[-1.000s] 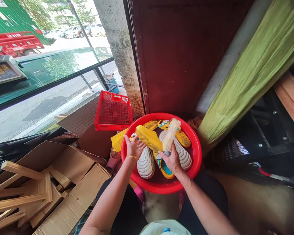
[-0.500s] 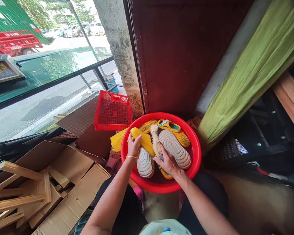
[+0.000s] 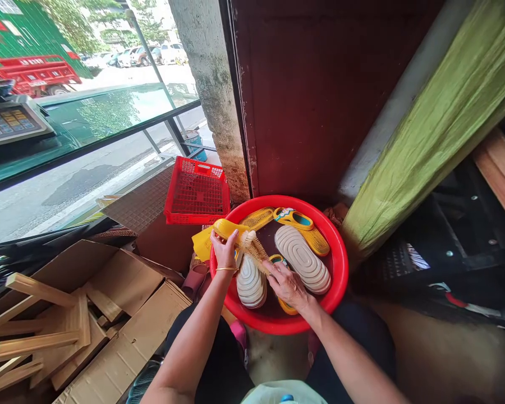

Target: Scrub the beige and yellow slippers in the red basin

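Observation:
My left hand (image 3: 224, 250) is closed on a yellow slipper (image 3: 226, 227) over the left side of a red basin (image 3: 341, 264). In my right hand (image 3: 287, 284) is a scrubbing brush (image 3: 255, 248) with pale bristles, its head against or right beside the held slipper. Below my hands, a slipper with a ridged white sole (image 3: 251, 283) lies sole up. A larger white-soled slipper (image 3: 303, 259) lies sole up on the right. At the back of the basin are a yellow slipper (image 3: 257, 218) and another with a decorated strap (image 3: 293, 217). One more yellow slipper is partly hidden by my right hand.
A red plastic crate (image 3: 197, 191) stands behind the basin to the left. Cardboard boxes (image 3: 138, 314) and wooden pieces (image 3: 46, 336) fill the left side. A green curtain (image 3: 416, 129) hangs at right, near a dark red door (image 3: 303, 101).
The brush has swung left from an upright position beside the larger sole to the held yellow slipper. That slipper has shifted slightly left and tilted with my left hand.

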{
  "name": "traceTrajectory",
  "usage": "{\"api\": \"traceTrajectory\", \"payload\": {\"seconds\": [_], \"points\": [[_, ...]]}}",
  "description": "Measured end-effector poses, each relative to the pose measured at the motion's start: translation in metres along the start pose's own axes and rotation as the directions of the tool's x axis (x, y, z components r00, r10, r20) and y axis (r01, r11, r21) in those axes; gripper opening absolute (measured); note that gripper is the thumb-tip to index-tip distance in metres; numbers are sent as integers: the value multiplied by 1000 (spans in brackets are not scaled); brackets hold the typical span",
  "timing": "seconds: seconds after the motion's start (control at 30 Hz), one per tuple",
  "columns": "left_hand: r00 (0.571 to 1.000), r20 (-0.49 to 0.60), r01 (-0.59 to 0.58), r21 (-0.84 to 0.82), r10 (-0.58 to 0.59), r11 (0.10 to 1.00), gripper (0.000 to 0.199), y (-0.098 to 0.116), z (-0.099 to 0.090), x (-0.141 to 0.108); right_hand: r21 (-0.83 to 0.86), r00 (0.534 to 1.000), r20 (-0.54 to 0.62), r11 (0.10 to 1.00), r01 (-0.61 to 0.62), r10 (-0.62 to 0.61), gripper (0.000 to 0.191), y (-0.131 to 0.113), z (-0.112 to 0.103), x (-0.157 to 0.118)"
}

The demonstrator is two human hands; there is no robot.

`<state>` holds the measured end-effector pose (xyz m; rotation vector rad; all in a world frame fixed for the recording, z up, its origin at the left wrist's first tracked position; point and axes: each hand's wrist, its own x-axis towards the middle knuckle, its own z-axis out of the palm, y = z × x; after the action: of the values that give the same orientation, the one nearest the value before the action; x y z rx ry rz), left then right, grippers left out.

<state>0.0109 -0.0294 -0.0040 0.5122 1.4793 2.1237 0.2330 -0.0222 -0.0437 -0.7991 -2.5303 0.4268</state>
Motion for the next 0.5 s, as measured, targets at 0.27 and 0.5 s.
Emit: {"api": "traceTrajectory", "payload": {"seconds": [0.27, 0.5], "points": [[998, -55, 7, -17, -8, 1000, 74, 1, 1, 2, 7, 998, 62, 1000, -10, 10, 55, 0, 2, -2], [998, -51, 32, -27, -34, 999, 77, 6, 3, -2, 8, 998, 66, 1000, -1, 0, 55, 1, 3, -2]]}}
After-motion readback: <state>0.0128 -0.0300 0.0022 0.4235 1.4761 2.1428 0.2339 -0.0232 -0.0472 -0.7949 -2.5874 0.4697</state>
